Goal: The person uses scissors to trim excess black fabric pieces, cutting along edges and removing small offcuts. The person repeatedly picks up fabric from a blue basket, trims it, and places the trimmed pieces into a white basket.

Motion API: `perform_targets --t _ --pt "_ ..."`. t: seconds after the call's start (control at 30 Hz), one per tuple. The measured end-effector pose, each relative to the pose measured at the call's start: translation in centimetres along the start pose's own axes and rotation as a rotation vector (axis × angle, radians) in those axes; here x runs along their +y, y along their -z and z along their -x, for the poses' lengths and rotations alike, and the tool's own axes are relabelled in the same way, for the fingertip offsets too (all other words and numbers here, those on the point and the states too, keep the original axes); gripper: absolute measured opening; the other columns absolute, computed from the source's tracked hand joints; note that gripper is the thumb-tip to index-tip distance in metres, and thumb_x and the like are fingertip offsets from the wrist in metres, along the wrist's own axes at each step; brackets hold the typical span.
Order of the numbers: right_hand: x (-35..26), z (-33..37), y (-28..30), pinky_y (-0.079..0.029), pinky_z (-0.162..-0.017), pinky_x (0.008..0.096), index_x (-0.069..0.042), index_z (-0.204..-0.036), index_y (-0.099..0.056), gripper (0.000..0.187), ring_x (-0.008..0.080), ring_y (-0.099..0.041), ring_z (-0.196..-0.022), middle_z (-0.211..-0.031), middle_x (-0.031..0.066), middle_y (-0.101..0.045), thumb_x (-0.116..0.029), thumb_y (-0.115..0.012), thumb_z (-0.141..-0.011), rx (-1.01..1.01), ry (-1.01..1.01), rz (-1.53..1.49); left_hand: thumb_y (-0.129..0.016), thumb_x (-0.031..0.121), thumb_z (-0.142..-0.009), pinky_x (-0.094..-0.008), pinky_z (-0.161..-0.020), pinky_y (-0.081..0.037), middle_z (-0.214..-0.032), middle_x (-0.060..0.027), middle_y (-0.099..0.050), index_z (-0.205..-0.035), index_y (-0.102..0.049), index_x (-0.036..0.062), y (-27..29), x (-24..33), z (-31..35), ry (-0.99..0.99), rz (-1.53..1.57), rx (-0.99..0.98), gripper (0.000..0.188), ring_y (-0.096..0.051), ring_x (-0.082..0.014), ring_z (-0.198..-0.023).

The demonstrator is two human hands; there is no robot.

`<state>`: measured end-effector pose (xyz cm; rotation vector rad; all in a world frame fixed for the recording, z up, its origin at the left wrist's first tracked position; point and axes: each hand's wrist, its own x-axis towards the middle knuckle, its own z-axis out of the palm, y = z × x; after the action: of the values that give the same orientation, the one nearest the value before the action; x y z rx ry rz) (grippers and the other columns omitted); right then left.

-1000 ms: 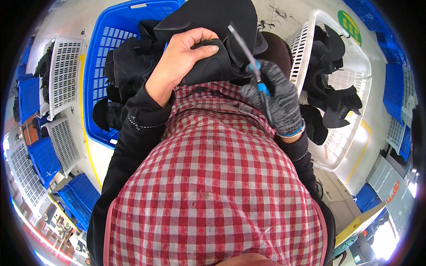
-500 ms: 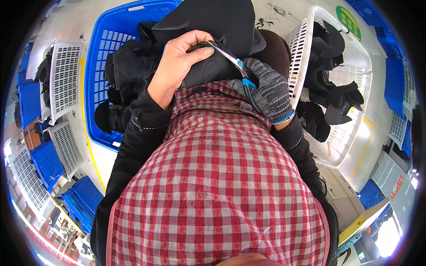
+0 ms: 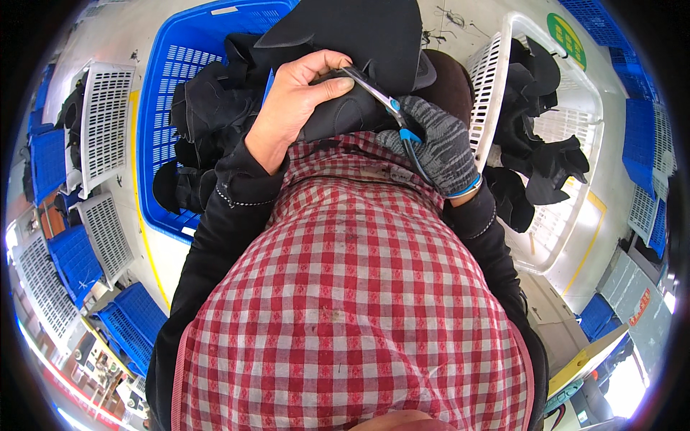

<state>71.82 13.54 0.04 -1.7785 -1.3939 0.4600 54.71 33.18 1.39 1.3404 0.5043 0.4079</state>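
One green sign (image 3: 566, 41) bears writing; left fingers (image 3: 332, 88) pinch black fabric (image 3: 343, 117), right fingers (image 3: 424, 118) grip scissors (image 3: 394, 105).

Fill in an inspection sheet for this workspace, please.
Surface: red-and-white checked apron, a few small dark marks
Work items: held black piece; scissors, tips near the bare fingertips
Clutter: dark thread-like scraps on the floor
Grips: left grip, bare, pinches the piece; right grip, gloved, holds the scissors
Cables: nothing clearly seen
Surroundings: blue basket left, white basket right, both holding dark pieces
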Motion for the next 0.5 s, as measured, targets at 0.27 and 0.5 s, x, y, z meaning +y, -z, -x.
perform_targets --t 0.27,0.5 --pt "-0.4 -0.3 -0.2 -0.058 -0.079 0.0405 -0.003 -0.121 -0.071 0.061 0.0347 -0.074 -0.089 -0.099 0.0201 -0.073 -0.046 -0.086 -0.08 -0.015 -0.047 -0.041 -0.074 0.0 -0.092 -0.0222 -0.086 -0.051 -0.101 -0.0006 -0.071 -0.114 -0.071 -0.0009 -0.1 0.1 -0.1 0.019 -0.001 -0.002 0.022 -0.064 -0.0076 -0.093" --pt "-0.9 -0.2 0.2 -0.057 -0.081 0.041 -0.001 -0.121 -0.069 0.06 0.0378 -0.072 -0.093 -0.105 0.0209 -0.072 -0.039 -0.089 -0.079 0.019 0.003 0.136 -0.074 0.0 -0.092 -0.0222 -0.087 -0.051 -0.101 -0.0014 -0.071 -0.112 -0.071 -0.0015 -0.3 0.2 -0.3 -0.015 -0.024 -0.01 0.02 -0.065 -0.008 -0.093"
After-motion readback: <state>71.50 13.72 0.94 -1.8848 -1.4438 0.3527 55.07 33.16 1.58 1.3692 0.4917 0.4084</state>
